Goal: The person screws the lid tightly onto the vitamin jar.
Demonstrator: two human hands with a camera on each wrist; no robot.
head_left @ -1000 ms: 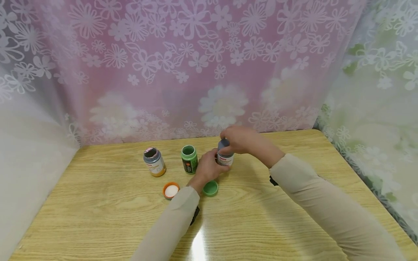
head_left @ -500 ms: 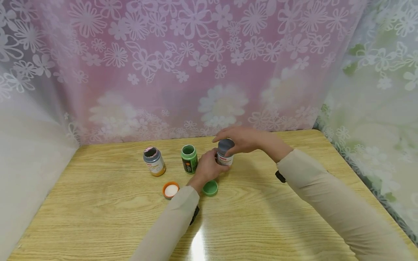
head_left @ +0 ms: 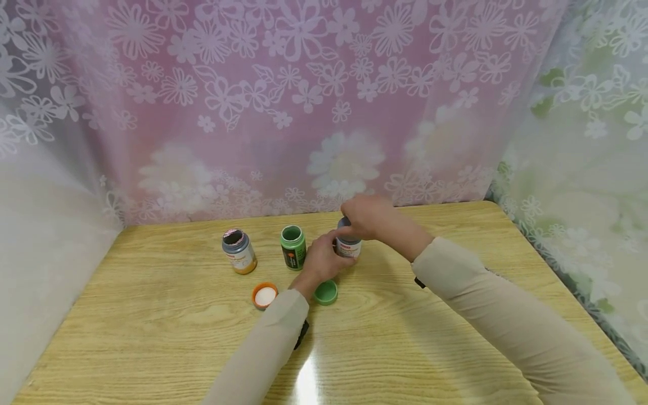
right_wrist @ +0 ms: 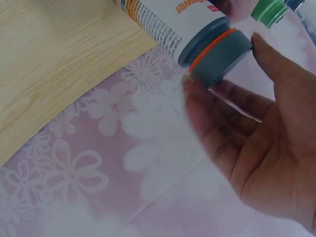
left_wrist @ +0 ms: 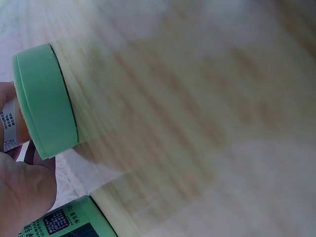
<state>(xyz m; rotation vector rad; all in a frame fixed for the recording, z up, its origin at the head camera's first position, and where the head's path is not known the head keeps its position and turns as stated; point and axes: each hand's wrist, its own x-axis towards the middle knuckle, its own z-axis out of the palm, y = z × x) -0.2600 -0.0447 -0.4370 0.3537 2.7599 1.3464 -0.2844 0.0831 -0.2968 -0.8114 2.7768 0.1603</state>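
Jar (right_wrist: 173, 22), white-labelled, slate-blue lid (right_wrist: 224, 58), thin orange ring (right_wrist: 211, 47), hands (head_left: 324, 259) (head_left: 369, 216) clamped on body and lid

Left fingers (head_left: 330, 238) around jar (head_left: 349, 248), right fingers (head_left: 351, 209) on lid (head_left: 343, 223)

Yellowish wood grain covers the surface (head_left: 152, 326). Near its back edge, the capped jar (head_left: 348, 250) has a white label and a grey-blue lid (right_wrist: 224, 60) ringed in orange. Closer to the left edge, the open jar (head_left: 240, 253) has a grey-blue neck, white label and amber base; the green jar (head_left: 293, 248) between bears a black label. Nearer the front edge lie an orange-rimmed cap (head_left: 265, 296), white inside, and a green cap (head_left: 326, 292). Sleeves (head_left: 476, 287) are cream, the curtain (head_left: 263, 140) pink with white flowers.
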